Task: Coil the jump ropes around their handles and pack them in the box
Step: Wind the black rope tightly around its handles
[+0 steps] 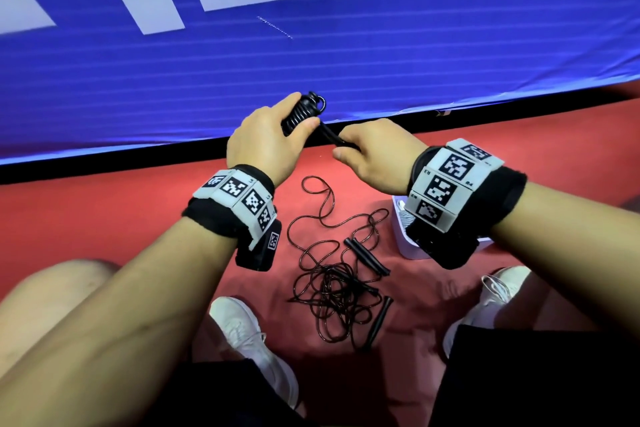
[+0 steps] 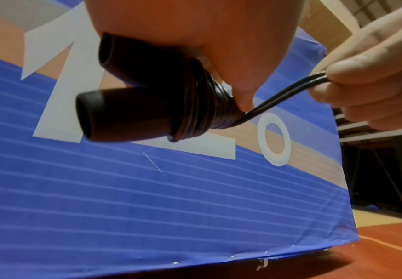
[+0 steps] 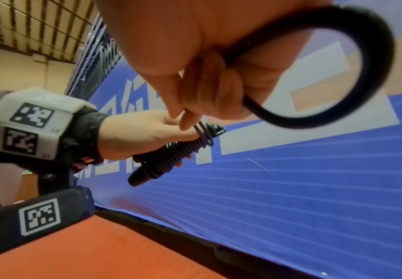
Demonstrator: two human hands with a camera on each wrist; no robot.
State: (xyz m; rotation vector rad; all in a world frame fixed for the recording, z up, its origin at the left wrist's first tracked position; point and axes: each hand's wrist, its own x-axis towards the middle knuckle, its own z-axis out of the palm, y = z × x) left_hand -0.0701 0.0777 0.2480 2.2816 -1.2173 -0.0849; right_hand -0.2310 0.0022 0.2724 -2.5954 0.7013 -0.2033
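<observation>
My left hand (image 1: pixel 266 139) grips a pair of black jump-rope handles (image 2: pixel 123 105) with black rope coiled tightly round them (image 1: pixel 301 113). The thumb presses on the coils (image 2: pixel 219 105). My right hand (image 1: pixel 367 156) pinches the doubled free end of that rope (image 2: pixel 290 94), which curls into a loop (image 3: pixel 353 75) past its fingers. A second jump rope (image 1: pixel 332 281) lies loose and tangled on the red floor between my feet, with its two black handles (image 1: pixel 367 256) (image 1: pixel 379 322) beside it. A white box (image 1: pixel 401 225) stands on the floor under my right wrist, mostly hidden.
A blue banner with white lettering (image 1: pixel 311 45) stands upright just beyond my hands. My white shoes (image 1: pixel 249 333) (image 1: pixel 491 295) flank the loose rope on the red floor (image 1: pixel 104 211).
</observation>
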